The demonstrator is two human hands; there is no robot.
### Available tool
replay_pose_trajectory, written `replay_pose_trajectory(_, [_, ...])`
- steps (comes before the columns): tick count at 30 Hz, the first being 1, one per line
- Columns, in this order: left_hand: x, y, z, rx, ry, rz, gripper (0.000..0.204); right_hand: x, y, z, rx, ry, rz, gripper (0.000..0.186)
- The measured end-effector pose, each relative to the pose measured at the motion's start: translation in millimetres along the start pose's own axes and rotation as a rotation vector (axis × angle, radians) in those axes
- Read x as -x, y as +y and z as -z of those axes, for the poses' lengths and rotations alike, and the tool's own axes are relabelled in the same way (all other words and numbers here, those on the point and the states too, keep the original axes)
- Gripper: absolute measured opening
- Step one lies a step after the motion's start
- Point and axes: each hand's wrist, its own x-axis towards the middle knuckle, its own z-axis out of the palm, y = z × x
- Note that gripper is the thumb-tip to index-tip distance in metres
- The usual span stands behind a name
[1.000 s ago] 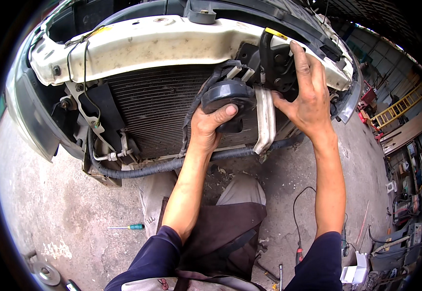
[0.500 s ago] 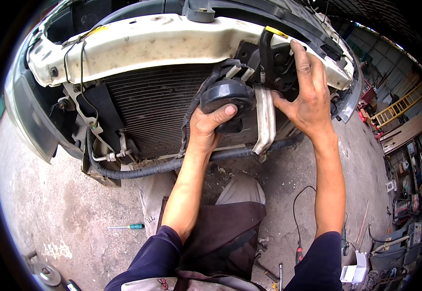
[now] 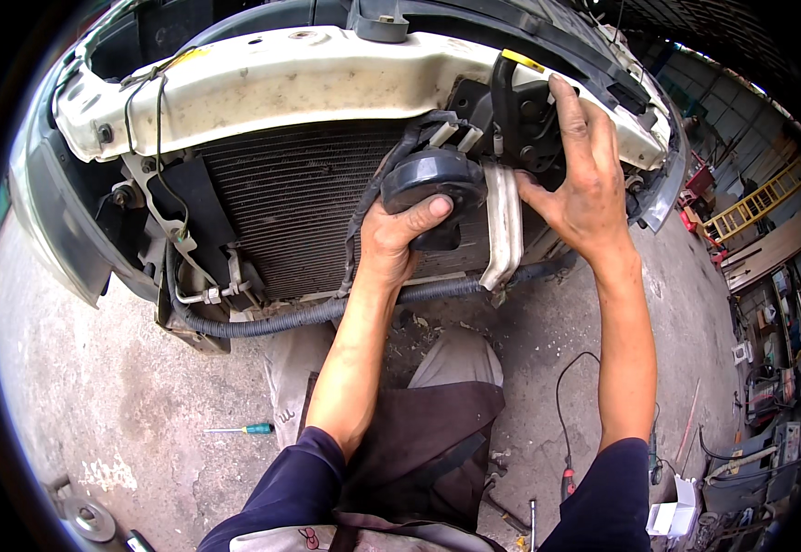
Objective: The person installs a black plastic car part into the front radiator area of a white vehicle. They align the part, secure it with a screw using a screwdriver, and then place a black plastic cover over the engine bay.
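- Head view: the left hand [image 3: 391,244] is wrapping closely around a round black part [image 3: 432,179], thumb lying across its front; the part is sitting in that grasp, just left of a white bracket [image 3: 503,235].
- The right hand [image 3: 586,189] is spreading thumb and fingers far apart beside a black latch [image 3: 534,133]; I cannot tell whether its fingertips are pressing on anything.
- A white crossbeam [image 3: 308,83] is bounding the work above, a finned panel [image 3: 281,202] behind, a ribbed hose [image 3: 281,327] below; concrete floor [image 3: 170,377] is spreading out beyond.
- Counting: two hands, one round part, one bracket, one latch; one green-handled screwdriver [image 3: 258,430] is lying on the floor.
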Motion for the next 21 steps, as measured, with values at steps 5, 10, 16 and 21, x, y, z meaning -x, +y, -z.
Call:
replay_pose_trajectory(5, [0, 2, 1, 0.029, -0.005, 0.019, 0.056, 0, -1, -1, -0.010, -0.011, 0.000, 0.105])
replay_pose_trajectory(10, [-2, 3, 4, -0.006, -0.021, 0.010, 0.055, -1, -1, 0, -0.012, -0.013, 0.003, 0.105])
replay_pose_trajectory(16, [-2, 7, 5, -0.083, -0.052, 0.024, 0.054, -2, -1, 1, -0.022, -0.019, 0.010, 0.105])
replay_pose_trajectory(21, [-6, 8, 10, -0.136, -0.094, 0.050, 0.055, -2, -1, 1, -0.022, -0.018, 0.014, 0.105])
